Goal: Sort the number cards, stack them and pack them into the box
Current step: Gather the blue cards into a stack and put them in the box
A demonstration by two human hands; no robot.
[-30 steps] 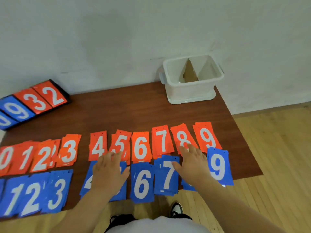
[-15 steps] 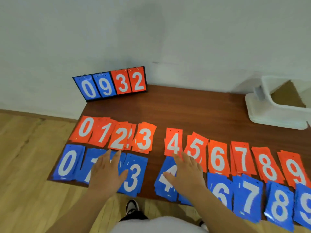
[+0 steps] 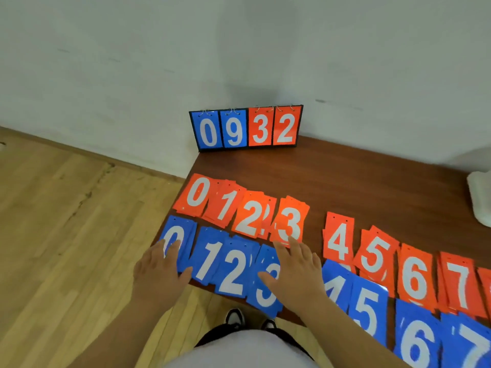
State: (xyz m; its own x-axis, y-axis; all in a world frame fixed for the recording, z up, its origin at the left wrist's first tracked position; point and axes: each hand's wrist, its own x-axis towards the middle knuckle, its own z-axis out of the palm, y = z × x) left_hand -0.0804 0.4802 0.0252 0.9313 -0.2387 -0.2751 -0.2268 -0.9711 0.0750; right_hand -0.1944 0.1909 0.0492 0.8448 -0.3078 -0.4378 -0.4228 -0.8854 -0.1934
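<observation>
brown table (image 3: 372,181) edge nearest, wood floor (image 3: 66,235) left. left hand (image 3: 156,272) flat on blue 0 pile (image 3: 178,231), fingers straight, gripping nothing. right hand (image 3: 297,272) flat on blue 3 pile (image 3: 265,296), fingers spread, tips over orange 3 pile (image 3: 291,216). farther: scoreboard (image 3: 245,128) against white wall (image 3: 239,49); white box (image 3: 481,197) far right.

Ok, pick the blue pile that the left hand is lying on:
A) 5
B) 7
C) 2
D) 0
D: the left hand lies flat with straight fingers over the lower part of the blue 0 pile at the left end of the row, while the right hand is on the blue 3 pile.
</observation>
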